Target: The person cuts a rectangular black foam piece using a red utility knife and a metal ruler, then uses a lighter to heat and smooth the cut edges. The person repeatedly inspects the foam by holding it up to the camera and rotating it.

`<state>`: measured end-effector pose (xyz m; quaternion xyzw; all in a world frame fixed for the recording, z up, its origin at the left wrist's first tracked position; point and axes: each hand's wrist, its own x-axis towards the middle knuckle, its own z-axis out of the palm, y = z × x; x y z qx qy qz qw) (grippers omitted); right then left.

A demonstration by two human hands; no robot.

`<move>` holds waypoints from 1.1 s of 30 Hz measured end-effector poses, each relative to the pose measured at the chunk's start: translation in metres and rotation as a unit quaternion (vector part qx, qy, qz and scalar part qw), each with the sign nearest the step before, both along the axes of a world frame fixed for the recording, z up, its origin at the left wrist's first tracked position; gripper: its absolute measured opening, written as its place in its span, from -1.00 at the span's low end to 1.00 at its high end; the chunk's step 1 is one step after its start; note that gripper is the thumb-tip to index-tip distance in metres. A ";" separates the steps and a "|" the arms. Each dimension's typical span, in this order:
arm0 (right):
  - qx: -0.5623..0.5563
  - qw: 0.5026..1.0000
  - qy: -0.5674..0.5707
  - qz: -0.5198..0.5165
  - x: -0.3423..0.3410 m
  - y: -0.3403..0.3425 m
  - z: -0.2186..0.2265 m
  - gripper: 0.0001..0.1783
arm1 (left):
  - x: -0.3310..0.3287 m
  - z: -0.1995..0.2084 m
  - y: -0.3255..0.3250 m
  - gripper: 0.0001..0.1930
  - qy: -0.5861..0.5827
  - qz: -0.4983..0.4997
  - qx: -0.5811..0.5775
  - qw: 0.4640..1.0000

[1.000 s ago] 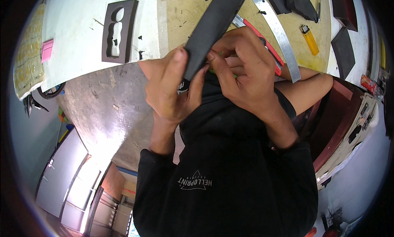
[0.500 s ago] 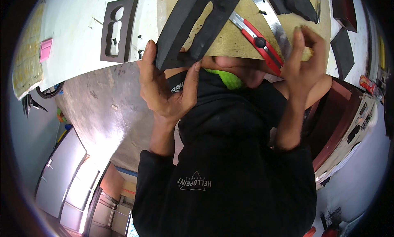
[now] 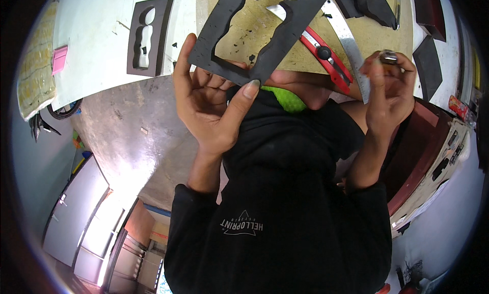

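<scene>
My left hand [image 3: 211,108] pinches the near end of a black foam frame [image 3: 265,62] between thumb and fingers. The frame is tilted up over the table's near edge, and its large cutout has a wavy inner edge. My right hand [image 3: 389,90] is raised at the right, fingers curled round a small thing with a shiny, rounded dark end [image 3: 388,57]; its kind is unclear. Between the hands lies a red box cutter [image 3: 325,53] with a black knob, its blade reaching toward the foam. Beside it, a steel ruler [image 3: 349,44] runs toward my right hand.
A smaller dark foam block [image 3: 162,37] with a shaped cutout lies on the white tabletop [image 3: 102,49] at left, near a pink piece [image 3: 59,59]. Black foam offcuts [image 3: 374,9] sit at the far right of the tan board [image 3: 244,34], with scattered crumbs. Another dark piece [image 3: 428,67] lies farther right.
The foam frame has turned to show its broad face and cutout more fully. My right hand has moved slightly right and down, and the shiny end in it now shows.
</scene>
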<state>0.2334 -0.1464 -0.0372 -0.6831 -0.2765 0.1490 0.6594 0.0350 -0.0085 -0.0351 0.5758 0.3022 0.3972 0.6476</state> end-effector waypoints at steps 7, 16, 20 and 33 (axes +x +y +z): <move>-0.017 0.962 0.210 0.175 -0.045 0.019 0.020 -0.76 | 0.005 -0.002 -0.004 -0.10 -0.004 0.007 0.031 1.000; -0.094 0.873 0.418 0.233 -0.061 0.032 0.007 -0.50 | 0.004 -0.033 -0.005 -0.25 0.078 0.076 0.405 0.908; -0.036 0.854 0.464 0.231 -0.072 0.037 -0.010 -0.55 | 0.001 -0.032 -0.005 -0.49 0.065 0.075 0.416 0.904; 0.045 0.802 0.550 0.228 -0.080 0.030 -0.034 -0.64 | 0.001 -0.023 -0.007 -0.74 0.063 0.095 0.486 0.867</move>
